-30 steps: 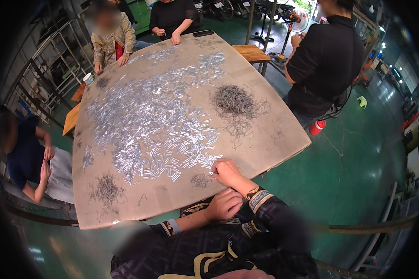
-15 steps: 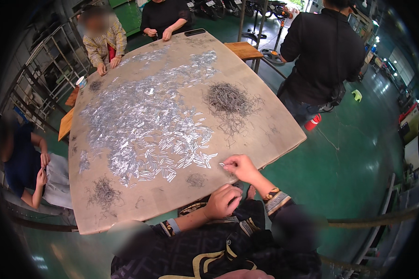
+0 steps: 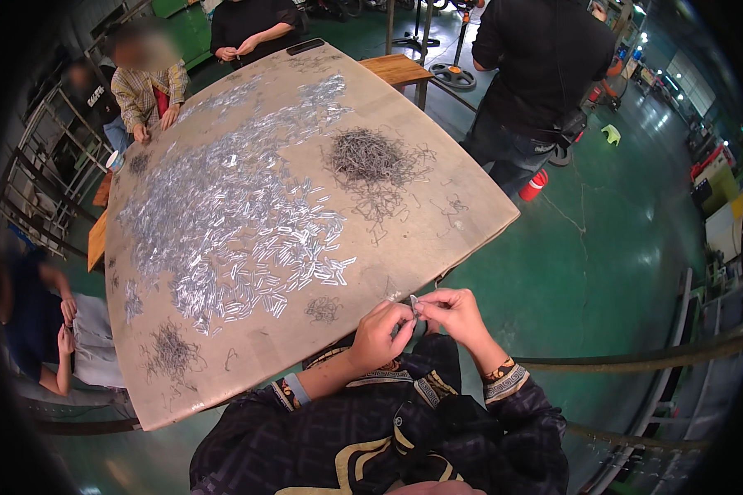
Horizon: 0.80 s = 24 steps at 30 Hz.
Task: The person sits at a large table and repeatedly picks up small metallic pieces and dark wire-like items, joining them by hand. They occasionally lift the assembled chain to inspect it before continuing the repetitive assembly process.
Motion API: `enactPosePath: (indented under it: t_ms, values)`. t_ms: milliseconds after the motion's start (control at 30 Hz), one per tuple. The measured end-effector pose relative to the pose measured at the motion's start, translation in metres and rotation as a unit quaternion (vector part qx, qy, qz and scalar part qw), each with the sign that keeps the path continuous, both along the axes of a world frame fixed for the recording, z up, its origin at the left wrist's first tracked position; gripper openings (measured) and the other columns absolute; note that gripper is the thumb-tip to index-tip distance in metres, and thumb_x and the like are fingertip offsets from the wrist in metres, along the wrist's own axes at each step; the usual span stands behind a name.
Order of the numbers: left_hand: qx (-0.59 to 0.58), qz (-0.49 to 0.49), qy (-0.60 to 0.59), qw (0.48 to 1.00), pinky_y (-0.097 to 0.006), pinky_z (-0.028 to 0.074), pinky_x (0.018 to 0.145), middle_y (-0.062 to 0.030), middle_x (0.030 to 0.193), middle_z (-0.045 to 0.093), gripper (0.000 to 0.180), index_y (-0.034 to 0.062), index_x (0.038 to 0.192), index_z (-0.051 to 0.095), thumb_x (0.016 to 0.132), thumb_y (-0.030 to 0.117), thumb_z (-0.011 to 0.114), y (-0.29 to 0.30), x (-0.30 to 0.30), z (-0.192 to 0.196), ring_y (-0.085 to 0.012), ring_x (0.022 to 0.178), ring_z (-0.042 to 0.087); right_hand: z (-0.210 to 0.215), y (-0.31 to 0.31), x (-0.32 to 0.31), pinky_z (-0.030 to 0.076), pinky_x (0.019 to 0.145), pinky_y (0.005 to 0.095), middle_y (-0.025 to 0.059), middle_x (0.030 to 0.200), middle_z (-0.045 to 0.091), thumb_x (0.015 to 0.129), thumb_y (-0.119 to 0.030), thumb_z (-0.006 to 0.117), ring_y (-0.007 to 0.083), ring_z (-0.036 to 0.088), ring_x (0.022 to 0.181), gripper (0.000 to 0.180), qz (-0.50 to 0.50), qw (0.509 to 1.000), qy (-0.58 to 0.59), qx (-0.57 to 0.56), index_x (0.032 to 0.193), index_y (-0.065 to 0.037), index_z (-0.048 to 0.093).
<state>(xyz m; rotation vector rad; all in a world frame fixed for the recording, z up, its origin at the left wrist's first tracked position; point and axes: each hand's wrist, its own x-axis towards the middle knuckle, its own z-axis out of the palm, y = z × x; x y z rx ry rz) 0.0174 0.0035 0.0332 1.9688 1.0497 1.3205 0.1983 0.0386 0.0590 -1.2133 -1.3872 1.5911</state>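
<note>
Just off the near edge of the large worn brown wooden surface (image 3: 437, 239), the person's left hand (image 3: 381, 334) and right hand (image 3: 454, 313) have come together, fingertips pinched narrowly on a small shiny silver metal piece (image 3: 414, 303) held between them, above the green floor and close to their chest. A moment earlier the right hand was stretched out alone to the surface edge while the left lay back by the body; now both meet on the piece. Just beyond the hands a small tangle of thin dark wire (image 3: 324, 309) lies on the surface, with another dark wire tuft (image 3: 172, 353) off to the left. Further in spreads the broad scatter of short silver metal strips (image 3: 231, 214), and beyond it the big heap of dark wire clips (image 3: 370, 157). At the far edge other people stand and work.
</note>
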Motion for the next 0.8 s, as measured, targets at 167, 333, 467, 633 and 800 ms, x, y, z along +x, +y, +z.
enactPosePath:
  t_ms: [167, 333, 467, 633, 800]
  values:
    - [0.001, 0.005, 0.014, 1.000, -0.035, 0.049, 0.065, -0.0097, 0.080, 0.063, 0.013, 0.0027, 0.086, 0.058, 0.078, -0.002, 0.067, -0.001, 0.004, -0.008, -0.0268, 0.071, 0.060, -0.007, -0.008, 0.002, 0.051, 0.064, 0.0218, 0.0044, 0.080, 0.068, 0.085, -0.004, 0.070, 0.0088, 0.064, 0.072, 0.012, -0.019, 0.999, 0.007, 0.043, 0.094, 0.004, 0.072]
    - [-0.002, -0.001, 0.032, 0.999, -0.034, 0.049, 0.064, -0.0092, 0.079, 0.064, 0.012, 0.0026, 0.085, 0.058, 0.078, -0.001, 0.068, -0.002, 0.003, -0.015, -0.0237, 0.067, 0.061, -0.013, -0.014, 0.002, 0.050, 0.064, 0.0212, 0.0044, 0.081, 0.067, 0.086, -0.003, 0.069, 0.0083, 0.064, 0.070, 0.011, -0.030, 0.998, 0.042, 0.021, 0.093, 0.004, 0.071]
    - [-0.019, -0.021, 0.047, 0.998, -0.034, 0.049, 0.063, -0.0088, 0.079, 0.064, 0.014, 0.0035, 0.090, 0.061, 0.078, 0.001, 0.069, -0.004, -0.001, -0.020, -0.0230, 0.067, 0.061, -0.014, -0.020, 0.002, 0.049, 0.063, 0.0212, 0.0040, 0.080, 0.066, 0.085, -0.003, 0.069, 0.0076, 0.062, 0.070, 0.010, -0.026, 0.997, 0.010, 0.071, 0.092, 0.004, 0.070]
    - [-0.097, -0.085, 0.062, 0.990, -0.035, 0.051, 0.072, -0.0117, 0.090, 0.065, 0.022, 0.0041, 0.100, 0.063, 0.079, 0.004, 0.069, 0.009, -0.017, -0.006, -0.0270, 0.081, 0.064, -0.023, -0.024, 0.006, 0.047, 0.061, 0.0212, 0.0031, 0.078, 0.064, 0.085, -0.004, 0.069, 0.0069, 0.060, 0.068, 0.009, -0.027, 0.994, -0.007, 0.105, 0.090, 0.003, 0.069]
    - [-0.012, 0.097, 0.231, 0.968, -0.042, 0.046, 0.097, -0.0191, 0.118, 0.061, 0.034, 0.0022, 0.113, 0.062, 0.080, -0.001, 0.057, 0.095, -0.066, -0.034, -0.0356, 0.110, 0.057, -0.029, -0.031, 0.010, 0.047, 0.061, 0.0218, 0.0029, 0.079, 0.063, 0.086, -0.004, 0.068, 0.0073, 0.059, 0.067, 0.008, -0.061, 0.994, 0.004, 0.093, 0.090, 0.003, 0.068]
